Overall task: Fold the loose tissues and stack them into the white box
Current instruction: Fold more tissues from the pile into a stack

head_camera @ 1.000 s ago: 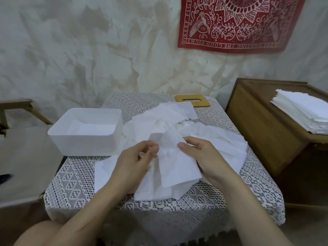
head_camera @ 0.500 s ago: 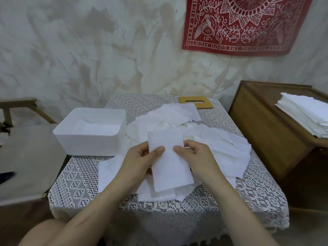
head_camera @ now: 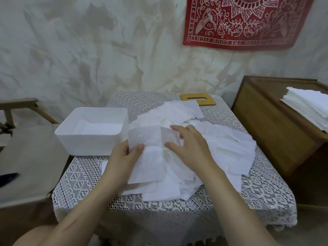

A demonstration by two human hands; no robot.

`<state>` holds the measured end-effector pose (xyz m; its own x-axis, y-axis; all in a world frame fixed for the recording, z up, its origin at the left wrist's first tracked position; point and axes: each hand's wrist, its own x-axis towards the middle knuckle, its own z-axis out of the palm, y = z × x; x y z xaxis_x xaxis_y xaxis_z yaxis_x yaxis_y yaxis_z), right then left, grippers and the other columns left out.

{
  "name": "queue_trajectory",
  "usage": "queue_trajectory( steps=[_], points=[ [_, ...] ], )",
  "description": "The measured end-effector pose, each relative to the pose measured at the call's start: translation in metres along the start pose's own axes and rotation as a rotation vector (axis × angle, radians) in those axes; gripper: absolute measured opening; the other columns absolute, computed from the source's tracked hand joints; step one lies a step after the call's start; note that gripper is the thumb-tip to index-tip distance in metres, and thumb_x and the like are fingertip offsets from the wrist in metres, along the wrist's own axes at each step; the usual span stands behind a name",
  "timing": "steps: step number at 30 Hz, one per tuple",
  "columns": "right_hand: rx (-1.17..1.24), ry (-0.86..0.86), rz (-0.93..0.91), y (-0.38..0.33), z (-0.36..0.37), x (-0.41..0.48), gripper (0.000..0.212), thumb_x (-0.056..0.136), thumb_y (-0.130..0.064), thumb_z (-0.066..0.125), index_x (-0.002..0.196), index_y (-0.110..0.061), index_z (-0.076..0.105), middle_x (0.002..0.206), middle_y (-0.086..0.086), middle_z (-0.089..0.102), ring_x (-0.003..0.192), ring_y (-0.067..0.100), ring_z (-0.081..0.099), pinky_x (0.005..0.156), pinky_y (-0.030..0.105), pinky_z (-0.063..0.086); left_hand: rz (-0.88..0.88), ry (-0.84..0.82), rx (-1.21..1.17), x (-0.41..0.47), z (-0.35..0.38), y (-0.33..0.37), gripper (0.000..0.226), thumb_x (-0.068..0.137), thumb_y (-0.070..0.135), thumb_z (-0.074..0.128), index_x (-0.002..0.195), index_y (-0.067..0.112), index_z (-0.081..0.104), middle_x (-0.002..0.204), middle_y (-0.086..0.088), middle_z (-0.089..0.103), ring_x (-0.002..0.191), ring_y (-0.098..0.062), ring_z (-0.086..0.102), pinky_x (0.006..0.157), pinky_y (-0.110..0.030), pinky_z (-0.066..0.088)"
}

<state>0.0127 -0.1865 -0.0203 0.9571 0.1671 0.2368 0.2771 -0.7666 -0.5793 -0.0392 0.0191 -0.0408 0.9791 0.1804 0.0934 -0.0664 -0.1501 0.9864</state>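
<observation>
A folded white tissue (head_camera: 147,157) is held over a heap of loose tissues (head_camera: 218,146) on the lace-covered table. My left hand (head_camera: 122,160) pinches the tissue's left edge between thumb and fingers. My right hand (head_camera: 190,148) rests on the tissue's right part with its fingers spread and fairly straight. The white box (head_camera: 90,141) stands on the table's left side, just left of my left hand, with flat white tissues inside it.
A wooden lid with a slot (head_camera: 197,99) lies at the table's far edge. A wooden cabinet (head_camera: 276,128) on the right carries a stack of tissues (head_camera: 308,107). A wooden chair with a beige seat (head_camera: 30,157) stands on the left.
The folded tissue has shifted left toward the box and sits higher. My right hand let go of its edge and now lies flat on it; my left hand still pinches it.
</observation>
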Motion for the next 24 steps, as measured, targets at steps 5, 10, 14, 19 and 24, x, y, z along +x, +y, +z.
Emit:
queue_trajectory(
  steps=[5, 10, 14, 19, 24],
  points=[
    [0.19, 0.106, -0.01, -0.007, 0.0, 0.006, 0.006, 0.091, -0.036, 0.071, 0.09, -0.03, 0.069, 0.101, -0.01, 0.05, 0.098, 0.013, 0.052, 0.076, 0.028, 0.039, -0.011, 0.042, -0.031, -0.001, -0.003, 0.003, 0.015, 0.103, 0.023, 0.061, 0.097, 0.019, 0.074, 0.084, 0.008, 0.079, 0.073, -0.01, 0.074, 0.053, -0.016, 0.05],
    [0.666, 0.213, 0.098, -0.004, -0.023, 0.006, 0.015, 0.09, -0.022, 0.076, 0.077, -0.018, 0.069, 0.079, -0.01, 0.061, 0.064, 0.001, 0.049, 0.067, 0.019, 0.04, -0.005, 0.069, -0.082, -0.003, 0.0, 0.011, 0.017, 0.102, 0.023, 0.062, 0.096, 0.012, 0.074, 0.082, 0.003, 0.079, 0.067, -0.007, 0.073, 0.053, -0.017, 0.052],
    [1.022, 0.236, 0.285, 0.01, -0.04, -0.005, 0.008, 0.095, -0.015, 0.07, 0.09, -0.008, 0.068, 0.066, -0.004, 0.056, 0.049, 0.005, 0.045, 0.048, 0.015, 0.035, -0.013, 0.089, -0.1, -0.003, 0.005, 0.013, 0.018, 0.1, 0.027, 0.065, 0.094, 0.013, 0.075, 0.082, 0.002, 0.079, 0.069, -0.009, 0.073, 0.053, -0.018, 0.053],
    [0.582, 0.151, 0.333, 0.044, -0.041, -0.014, 0.017, 0.093, -0.03, 0.073, 0.084, -0.016, 0.073, 0.071, -0.002, 0.069, 0.06, 0.01, 0.059, 0.057, 0.024, 0.043, -0.036, 0.053, -0.107, -0.005, 0.016, 0.014, 0.017, 0.099, 0.028, 0.066, 0.094, 0.014, 0.075, 0.083, 0.002, 0.08, 0.072, -0.013, 0.075, 0.056, -0.025, 0.056],
    [0.459, 0.051, 0.293, 0.062, -0.049, -0.02, 0.006, 0.094, -0.027, 0.069, 0.089, -0.029, 0.072, 0.063, -0.007, 0.067, 0.067, 0.013, 0.069, 0.07, 0.033, 0.046, -0.05, 0.031, -0.078, -0.004, 0.023, 0.014, 0.018, 0.098, 0.03, 0.069, 0.096, 0.014, 0.076, 0.09, -0.004, 0.08, 0.083, -0.024, 0.076, 0.071, -0.042, 0.06]
  ],
)
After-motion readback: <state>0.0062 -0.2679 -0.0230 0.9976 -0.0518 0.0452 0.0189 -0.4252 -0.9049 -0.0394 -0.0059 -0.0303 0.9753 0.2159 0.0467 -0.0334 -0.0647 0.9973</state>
